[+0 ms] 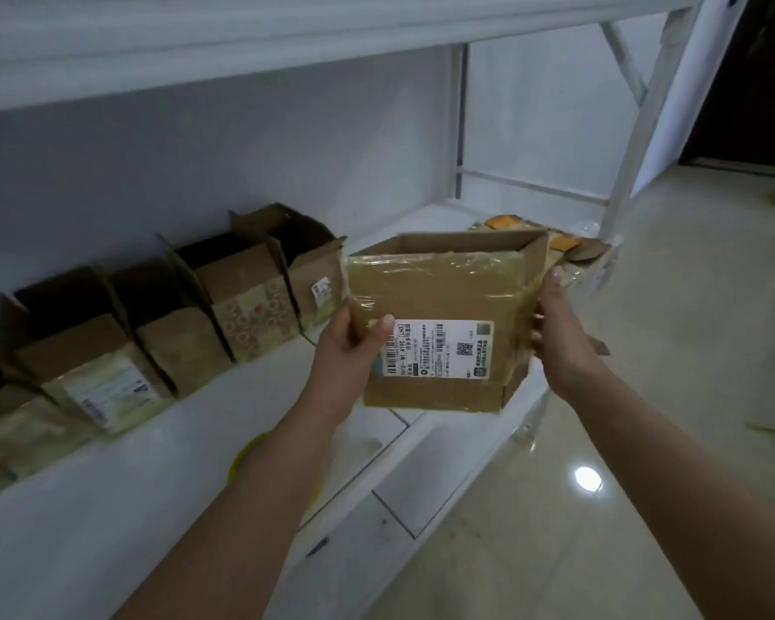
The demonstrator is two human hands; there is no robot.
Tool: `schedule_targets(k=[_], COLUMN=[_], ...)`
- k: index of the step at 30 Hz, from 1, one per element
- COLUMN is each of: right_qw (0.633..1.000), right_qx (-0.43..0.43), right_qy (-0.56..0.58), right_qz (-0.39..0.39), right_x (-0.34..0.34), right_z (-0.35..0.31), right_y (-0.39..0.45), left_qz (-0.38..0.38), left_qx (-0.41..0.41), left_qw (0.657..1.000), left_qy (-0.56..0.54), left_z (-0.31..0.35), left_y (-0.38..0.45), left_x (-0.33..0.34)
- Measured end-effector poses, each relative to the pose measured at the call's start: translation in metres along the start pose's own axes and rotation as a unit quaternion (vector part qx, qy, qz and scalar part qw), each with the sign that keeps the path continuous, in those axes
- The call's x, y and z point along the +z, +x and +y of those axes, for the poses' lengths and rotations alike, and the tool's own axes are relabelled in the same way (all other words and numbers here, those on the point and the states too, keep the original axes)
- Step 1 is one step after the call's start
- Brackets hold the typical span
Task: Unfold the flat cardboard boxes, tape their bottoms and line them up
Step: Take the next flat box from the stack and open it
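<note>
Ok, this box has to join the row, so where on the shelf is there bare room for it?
The shelf is bare in front of the row of boxes, and in the gap between the row's right end and the flat cardboard pile, behind the held box. The back left is crowded. A yellow object lies near the left forearm.

This looks like a storeroom or packing room, because a long white metal shelf rack with open brown cardboard boxes in a row fills the left, above a glossy beige tiled floor at lower right.
</note>
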State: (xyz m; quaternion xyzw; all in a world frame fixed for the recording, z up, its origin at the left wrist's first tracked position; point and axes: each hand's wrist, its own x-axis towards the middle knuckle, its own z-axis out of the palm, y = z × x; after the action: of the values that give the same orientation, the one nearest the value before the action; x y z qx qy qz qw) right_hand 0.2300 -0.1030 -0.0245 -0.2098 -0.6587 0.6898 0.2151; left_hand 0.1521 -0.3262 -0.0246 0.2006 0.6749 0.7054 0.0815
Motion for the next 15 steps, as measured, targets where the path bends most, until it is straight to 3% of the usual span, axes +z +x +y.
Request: schedule_targets(k=[4,8,15], right_qw=[0.997,0.991,0.979], right_qx=[0.031,0.050,0.059], right_qy=[0.058,0.107,0.104], right_qz=[-0.027,-0.062,-0.163], right_x=[0.009,0.023,0.087], right_z=[0.014,0.025,0.017], right_y=[-0.064,-0.123,-0.191], left_qz=[0.001,0.065,0.128], left_qx=[-0.015,-0.112,-0.052], left_qw=[1.000,0.988,0.982], left_qy=[0.008,-0.081,-0.128], left_z=[0.017,0.018,0.030], left_y=[-0.067,-0.123,-0.179], left_x=[-0.021,-0.045,-0.111])
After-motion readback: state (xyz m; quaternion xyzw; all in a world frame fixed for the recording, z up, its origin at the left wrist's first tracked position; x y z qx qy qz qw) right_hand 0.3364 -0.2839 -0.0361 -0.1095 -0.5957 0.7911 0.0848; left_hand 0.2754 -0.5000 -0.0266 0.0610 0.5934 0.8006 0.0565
